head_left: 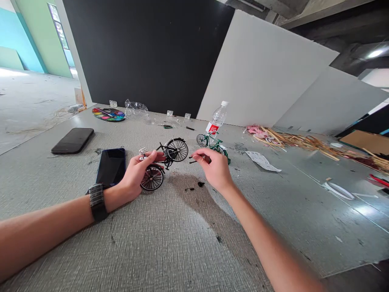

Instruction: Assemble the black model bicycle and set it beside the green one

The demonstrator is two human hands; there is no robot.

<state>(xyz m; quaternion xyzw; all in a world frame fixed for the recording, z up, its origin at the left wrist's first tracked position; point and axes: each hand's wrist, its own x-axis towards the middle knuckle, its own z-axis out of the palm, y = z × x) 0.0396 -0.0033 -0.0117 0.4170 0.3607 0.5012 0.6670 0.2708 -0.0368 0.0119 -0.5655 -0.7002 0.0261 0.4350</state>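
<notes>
My left hand (140, 169) is closed around the front part of a black model bicycle (170, 156), holding it tilted above the table. Its silver handlebar shows by my thumb, and both spoked wheels are visible. Just right of the rear wheel, my right hand (214, 164) pinches a small, thin black part (192, 159) between thumb and fingertips; its exact kind is too small to make out. Below, a black saddle-like piece (201, 184) and another small dark part (189, 189) lie on the table. Behind my right hand stands a green model bicycle (212, 142), partly hidden.
Two phones, one black (73, 140) and one blue-edged (111, 165), lie at left. Further back are a paint palette (108, 114), clear plastic packaging (136, 109) and a water bottle (218, 115). A paper sheet (262, 161) and wood strips (291, 140) are at right.
</notes>
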